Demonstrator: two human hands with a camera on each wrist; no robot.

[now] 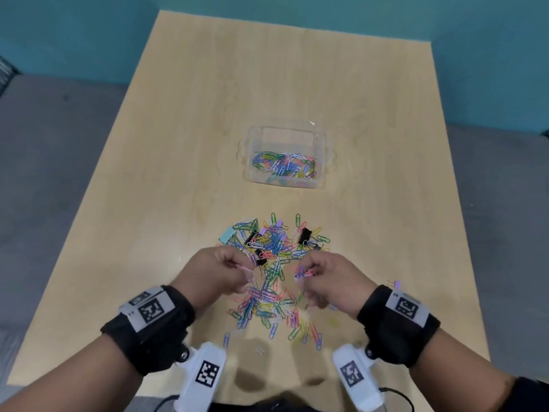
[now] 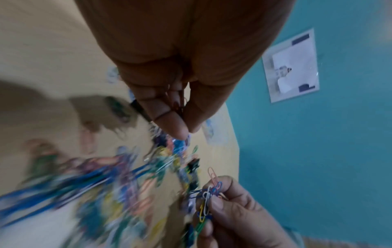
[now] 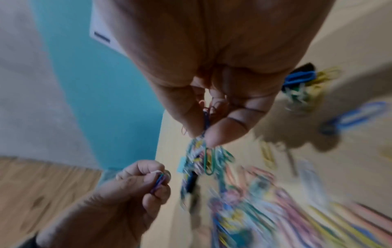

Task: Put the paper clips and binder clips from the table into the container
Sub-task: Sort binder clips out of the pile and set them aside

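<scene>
A heap of coloured paper clips (image 1: 274,254) mixed with black binder clips (image 1: 304,235) lies on the wooden table (image 1: 193,129) just beyond my hands. My left hand (image 1: 246,272) hovers over the heap's left side, pinching a few paper clips (image 2: 180,105). Over the right side, my right hand (image 1: 306,273) pinches a small bunch of paper clips (image 3: 206,124), and a green clip (image 3: 208,161) dangles from it. The clear plastic container (image 1: 322,162) stands farther back, right of centre, with many paper clips in it.
A light blue binder clip (image 1: 227,234) sits at the heap's left edge. A small purple binder clip (image 1: 396,283) lies apart, right of my right wrist. Bare tabletop surrounds the container. A teal wall (image 1: 89,40) rises behind the table.
</scene>
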